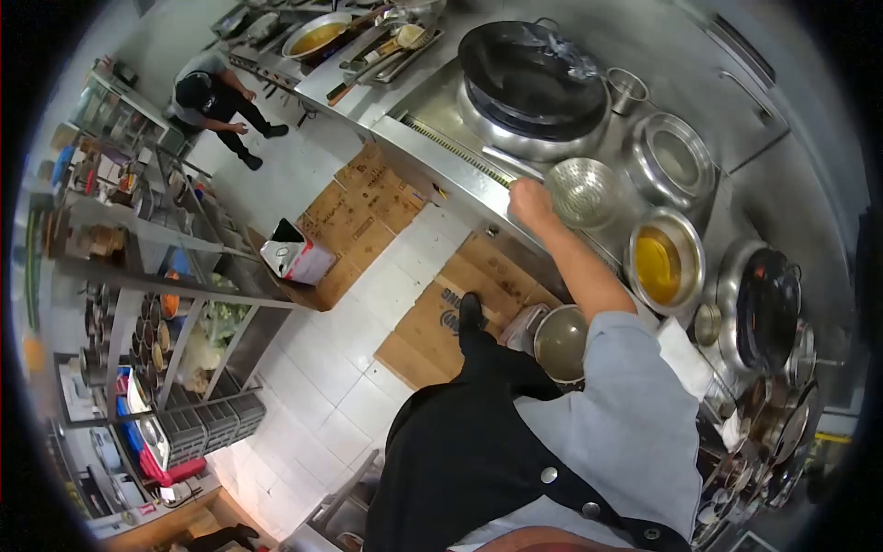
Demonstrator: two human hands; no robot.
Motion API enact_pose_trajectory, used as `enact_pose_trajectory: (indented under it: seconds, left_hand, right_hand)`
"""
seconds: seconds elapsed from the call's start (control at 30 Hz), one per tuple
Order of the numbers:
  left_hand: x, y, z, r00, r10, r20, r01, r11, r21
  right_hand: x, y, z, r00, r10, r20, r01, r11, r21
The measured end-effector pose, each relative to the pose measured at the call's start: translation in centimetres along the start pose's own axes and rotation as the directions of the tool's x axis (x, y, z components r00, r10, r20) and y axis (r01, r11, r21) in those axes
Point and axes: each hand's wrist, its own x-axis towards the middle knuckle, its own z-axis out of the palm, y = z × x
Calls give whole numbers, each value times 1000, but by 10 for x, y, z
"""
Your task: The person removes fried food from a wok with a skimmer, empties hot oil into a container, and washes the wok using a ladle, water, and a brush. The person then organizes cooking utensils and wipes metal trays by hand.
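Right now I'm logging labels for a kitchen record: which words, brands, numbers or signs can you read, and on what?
Nothing reads with certainty.
Near cardboard on the floor: bold dark print, perhaps "ING"; the rest unclear.
Far cardboard: print too small and blurred.
Red-and-white container: markings too blurred.

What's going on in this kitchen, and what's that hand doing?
Someone in a grey shirt is at a metal counter. Their right hand is curled at its front edge, beside a round strainer; whether the fingers grip anything is hidden. The left hand is out of view. A black wok and a metal bowl of yellow liquid stand nearby. Another person is across the room.
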Motion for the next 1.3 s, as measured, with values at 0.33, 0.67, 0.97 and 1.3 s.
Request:
enact_pose_trajectory:
  seconds: [0.33,0.67,0.97,1.3]
  left_hand:
    - [78,126,-46,975,-196,101,196,981,15]
    - [297,516,-155,908,418,-26,-406,866,-292]
    - [455,953,-280,527,848,51,-720,478,-503]
    - [485,1060,-267,452,583,675,-532,784,-320]
  right_hand:
    - [146,44,102,967,97,234,-16,946,-323]
    - [99,-16,-52,981,195,-8,-195,981,-21]
    - [106,-113,-207,779,520,-349,-531,844,73]
    - [201,-124,-213,984,181,-5,-181,982,-52]
